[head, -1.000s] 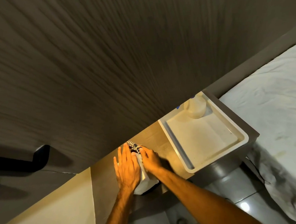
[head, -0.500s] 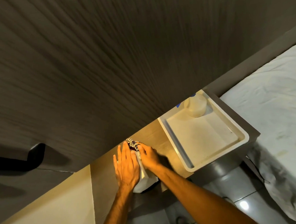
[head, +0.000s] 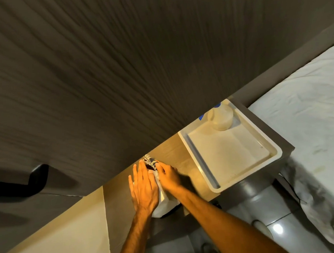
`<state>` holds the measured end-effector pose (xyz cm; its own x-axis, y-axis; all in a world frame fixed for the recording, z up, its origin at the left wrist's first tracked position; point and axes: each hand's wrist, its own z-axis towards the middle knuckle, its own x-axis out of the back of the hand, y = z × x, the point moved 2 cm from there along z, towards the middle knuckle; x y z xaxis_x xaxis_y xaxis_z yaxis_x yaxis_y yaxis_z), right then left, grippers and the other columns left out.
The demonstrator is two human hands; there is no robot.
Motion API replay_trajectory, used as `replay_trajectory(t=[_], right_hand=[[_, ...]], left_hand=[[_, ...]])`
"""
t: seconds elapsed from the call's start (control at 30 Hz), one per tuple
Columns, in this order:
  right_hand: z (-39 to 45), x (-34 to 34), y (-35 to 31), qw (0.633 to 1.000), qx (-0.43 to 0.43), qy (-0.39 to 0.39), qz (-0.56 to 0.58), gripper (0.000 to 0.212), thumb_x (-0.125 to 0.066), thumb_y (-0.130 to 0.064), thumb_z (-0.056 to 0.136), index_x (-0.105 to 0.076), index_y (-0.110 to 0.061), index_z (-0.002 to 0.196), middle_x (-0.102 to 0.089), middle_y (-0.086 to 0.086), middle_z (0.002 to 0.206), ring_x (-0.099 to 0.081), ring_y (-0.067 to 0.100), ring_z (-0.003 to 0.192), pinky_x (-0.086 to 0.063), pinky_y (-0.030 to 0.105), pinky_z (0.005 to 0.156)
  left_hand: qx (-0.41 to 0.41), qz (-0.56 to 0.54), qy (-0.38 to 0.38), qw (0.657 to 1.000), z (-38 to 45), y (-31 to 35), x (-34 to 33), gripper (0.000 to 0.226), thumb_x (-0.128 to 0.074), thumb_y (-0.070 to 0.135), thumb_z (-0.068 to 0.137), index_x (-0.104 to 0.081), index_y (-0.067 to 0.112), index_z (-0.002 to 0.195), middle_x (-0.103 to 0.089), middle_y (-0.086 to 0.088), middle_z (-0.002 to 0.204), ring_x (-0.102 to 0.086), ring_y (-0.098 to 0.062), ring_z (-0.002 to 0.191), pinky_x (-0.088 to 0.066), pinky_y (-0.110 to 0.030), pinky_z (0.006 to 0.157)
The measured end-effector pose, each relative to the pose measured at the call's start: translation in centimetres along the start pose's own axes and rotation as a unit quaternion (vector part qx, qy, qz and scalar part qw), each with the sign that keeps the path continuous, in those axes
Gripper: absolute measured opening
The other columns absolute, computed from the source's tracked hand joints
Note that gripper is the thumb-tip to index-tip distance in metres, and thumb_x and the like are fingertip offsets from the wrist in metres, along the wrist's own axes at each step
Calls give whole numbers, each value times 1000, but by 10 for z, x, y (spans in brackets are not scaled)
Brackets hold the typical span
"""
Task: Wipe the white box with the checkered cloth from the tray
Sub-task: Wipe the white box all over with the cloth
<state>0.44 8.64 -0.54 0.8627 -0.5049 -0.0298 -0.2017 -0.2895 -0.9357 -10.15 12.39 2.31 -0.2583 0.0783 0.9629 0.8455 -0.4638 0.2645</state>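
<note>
The white box (head: 164,205) stands on a wooden shelf (head: 173,155), mostly covered by both hands. My left hand (head: 143,188) lies flat with fingers spread on the box's left side, steadying it. My right hand (head: 169,176) is closed on the checkered cloth (head: 149,161) and presses it against the far upper part of the box. Only a bunched blue-and-white end of the cloth shows beyond the fingertips. The white tray (head: 203,163) sits to the right on the same shelf.
A pale round container (head: 221,118) stands in the tray's far corner. A dark wood-grain wall (head: 139,69) rises right behind the shelf. A bed with a white sheet (head: 309,127) lies at the right. Grey tiled floor (head: 265,208) is below.
My right hand with the cloth has shifted slightly farther along the box's top. My left hand has stayed flat on the box.
</note>
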Motion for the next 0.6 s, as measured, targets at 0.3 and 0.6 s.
replay_trajectory(t=[0.3,0.6], right_hand=[[-39,-7,23,997,42,52,28,33,-42,-36,104,-63,-27,128,-64,-14,113,-63,1,105,-41,-2,77],[-24,-2,28,997,-20,65,-31,35,-40,-32,105,-68,-16,118,-72,8,115,-65,18,105,-50,26,84]], left_hand=[[-18,10,14,1000,1,-7,-7,89,7,74,89,-17,18,154,-23,-8,163,-6,-18,150,-2,-49,124],[13,23,-6,1000,1,-4,-3,77,0,56,92,-12,15,155,-17,-7,165,-4,-18,153,0,-47,126]])
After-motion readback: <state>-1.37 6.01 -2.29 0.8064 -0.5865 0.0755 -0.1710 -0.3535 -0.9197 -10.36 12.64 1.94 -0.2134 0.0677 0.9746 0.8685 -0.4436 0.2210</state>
